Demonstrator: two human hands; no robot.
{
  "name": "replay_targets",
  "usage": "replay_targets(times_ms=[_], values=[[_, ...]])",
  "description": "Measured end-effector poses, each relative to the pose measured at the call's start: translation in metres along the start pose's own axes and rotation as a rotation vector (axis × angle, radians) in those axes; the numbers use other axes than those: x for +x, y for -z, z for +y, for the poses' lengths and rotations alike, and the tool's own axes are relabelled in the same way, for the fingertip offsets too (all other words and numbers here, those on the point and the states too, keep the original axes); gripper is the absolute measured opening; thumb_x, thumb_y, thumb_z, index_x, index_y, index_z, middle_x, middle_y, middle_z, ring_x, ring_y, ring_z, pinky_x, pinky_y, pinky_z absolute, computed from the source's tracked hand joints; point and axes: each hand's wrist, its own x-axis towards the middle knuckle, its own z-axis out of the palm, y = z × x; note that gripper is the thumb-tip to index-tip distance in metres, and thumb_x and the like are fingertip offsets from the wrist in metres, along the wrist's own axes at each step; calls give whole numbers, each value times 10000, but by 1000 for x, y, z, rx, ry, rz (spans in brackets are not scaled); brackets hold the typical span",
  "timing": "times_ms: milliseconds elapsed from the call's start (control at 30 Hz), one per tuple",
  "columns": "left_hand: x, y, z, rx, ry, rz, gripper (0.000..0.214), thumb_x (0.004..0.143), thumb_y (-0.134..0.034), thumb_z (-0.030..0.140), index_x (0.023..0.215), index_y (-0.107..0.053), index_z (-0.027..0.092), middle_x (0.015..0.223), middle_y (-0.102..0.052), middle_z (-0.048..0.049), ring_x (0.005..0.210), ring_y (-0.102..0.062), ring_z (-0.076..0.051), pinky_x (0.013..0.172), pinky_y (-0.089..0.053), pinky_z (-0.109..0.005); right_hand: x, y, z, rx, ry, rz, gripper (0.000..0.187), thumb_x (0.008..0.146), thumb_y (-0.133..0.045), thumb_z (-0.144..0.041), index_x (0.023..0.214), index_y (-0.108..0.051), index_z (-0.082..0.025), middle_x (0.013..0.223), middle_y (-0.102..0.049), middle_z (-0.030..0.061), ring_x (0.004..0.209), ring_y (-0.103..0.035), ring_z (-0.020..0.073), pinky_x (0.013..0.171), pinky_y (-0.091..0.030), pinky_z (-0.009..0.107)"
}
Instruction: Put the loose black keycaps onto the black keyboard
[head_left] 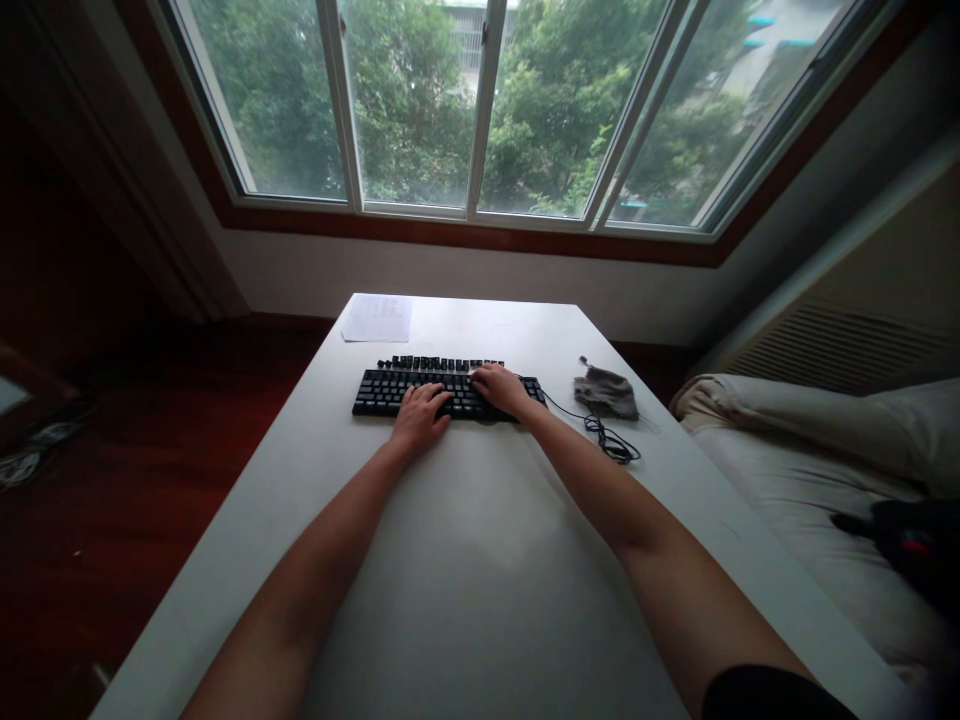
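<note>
Nearest to the camera are the black sleeve [772,695] with the bare right arm [637,530], and at the other side the left forearm [315,560], both stretched over the white table [480,570]. The keyboard [373,393] lies flat at the far part of this table, and both hands are on it. The left hand [421,413] rests at its front edge, fingers spread over the keys and the thumb apart, and I see nothing held in it. The right hand [501,386] is bent over the upper keys, fingers curled and close together; whether they pinch something I cannot tell. Just behind the keyboard stands a row of small black pieces [442,364], which look like keycaps. For good work at the keys, I would advise that the left hand gives light, even pressure, so the keyboard does not slide, while the right fingers act straight up or down on one key, without twisting it. The right wrist should be kept low but away from the loose row, because a small knock could disorder it. The cable [616,442], coiled near the grey pouch [606,393], should be left slack, so it does not pull.
</note>
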Motion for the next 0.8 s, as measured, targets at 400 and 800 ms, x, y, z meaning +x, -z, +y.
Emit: replay_targets(times_ms=[400,800], values=[[12,-10,28,45,-106,-25,470,953,-608,326,1417,-602,252,1582,-493,-96,1478,-419,-284,1286,-221,-521,-78,0,7,181,-137,337,374,1048,-450,-338,1332,-657,-210,1340,-651,120,1274,-545,275,1133,-400,411],[55,-46,71,103,-94,-100,639,987,-546,483,1544,-457,183,1640,-416,-160,1538,-335,-342,1271,-204,-578,-90,1,47,168,-426,453,364,1035,-440,-364,1218,-694,-178,1248,-682,139,1168,-573,290,1081,-408,402]])
